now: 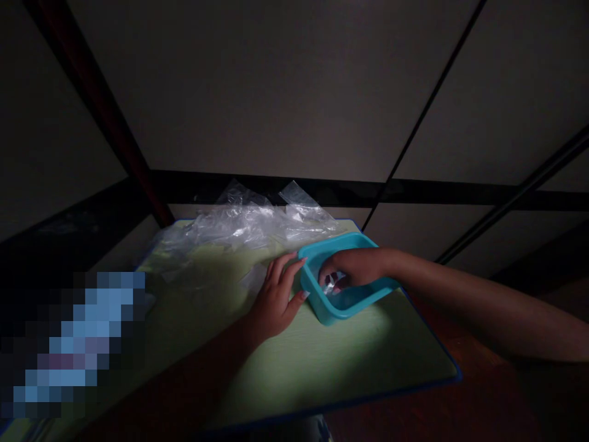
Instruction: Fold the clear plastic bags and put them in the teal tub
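Note:
A turquoise plastic basin (322, 308) stands on a pale green table. My right hand (352, 267) reaches down into it from the right, fingers curled and closed around something small, shiny and whitish (330, 282) that I cannot name. Against the basin's left wall, the fingertips of my left hand (278, 298) rest, with the fingers stretched out and apart and nothing in them. Behind both hands lies a loose heap of clear plastic bags (253, 221).
The green table (304, 380) has a blue edge. Pale wall panels with dark strips (276, 92) rise right behind it. A pixelated light-blue patch (87, 337) covers something at the left. Reddish floor (478, 405) shows at the lower right.

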`<move>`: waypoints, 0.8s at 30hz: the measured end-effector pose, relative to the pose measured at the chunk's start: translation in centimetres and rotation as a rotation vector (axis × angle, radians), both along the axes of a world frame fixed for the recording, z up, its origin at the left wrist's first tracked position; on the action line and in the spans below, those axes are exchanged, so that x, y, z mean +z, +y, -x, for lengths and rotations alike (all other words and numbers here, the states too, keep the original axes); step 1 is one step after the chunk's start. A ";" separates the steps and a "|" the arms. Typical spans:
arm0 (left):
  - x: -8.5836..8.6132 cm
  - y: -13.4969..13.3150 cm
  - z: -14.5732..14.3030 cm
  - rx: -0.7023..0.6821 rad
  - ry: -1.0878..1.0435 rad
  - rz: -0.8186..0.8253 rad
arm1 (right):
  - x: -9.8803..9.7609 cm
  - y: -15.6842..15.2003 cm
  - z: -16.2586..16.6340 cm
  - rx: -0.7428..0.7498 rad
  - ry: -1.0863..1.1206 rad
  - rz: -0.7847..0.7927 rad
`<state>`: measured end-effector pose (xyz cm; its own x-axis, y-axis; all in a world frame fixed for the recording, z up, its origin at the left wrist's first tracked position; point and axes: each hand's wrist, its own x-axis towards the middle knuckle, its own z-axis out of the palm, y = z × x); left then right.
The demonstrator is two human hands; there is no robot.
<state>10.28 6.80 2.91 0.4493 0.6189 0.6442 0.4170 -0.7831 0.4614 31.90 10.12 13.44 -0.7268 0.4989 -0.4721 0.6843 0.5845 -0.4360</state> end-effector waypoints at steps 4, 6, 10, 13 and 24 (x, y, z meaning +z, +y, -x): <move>0.0 0.0 0.0 -0.001 0.007 0.011 | -0.6 -0.5 -0.3 0.098 -0.030 -0.139; 0.0 0.0 0.0 -0.002 0.009 0.015 | -1.1 -0.7 -0.5 0.134 -0.026 -0.141; 0.0 0.0 0.0 -0.002 0.007 0.015 | -1.8 -0.8 -0.5 0.153 -0.011 -0.223; 0.0 0.0 0.0 -0.003 0.006 0.013 | -1.9 -0.7 -0.4 0.152 -0.028 -0.292; 0.0 0.0 0.0 -0.010 0.007 0.017 | -2.6 -0.8 0.9 0.231 -0.242 -0.448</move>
<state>10.24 6.85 2.86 0.4604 0.6254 0.6300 0.4126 -0.7791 0.4719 31.01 9.28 10.88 -0.7385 0.5297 -0.4172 0.5663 0.8231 0.0427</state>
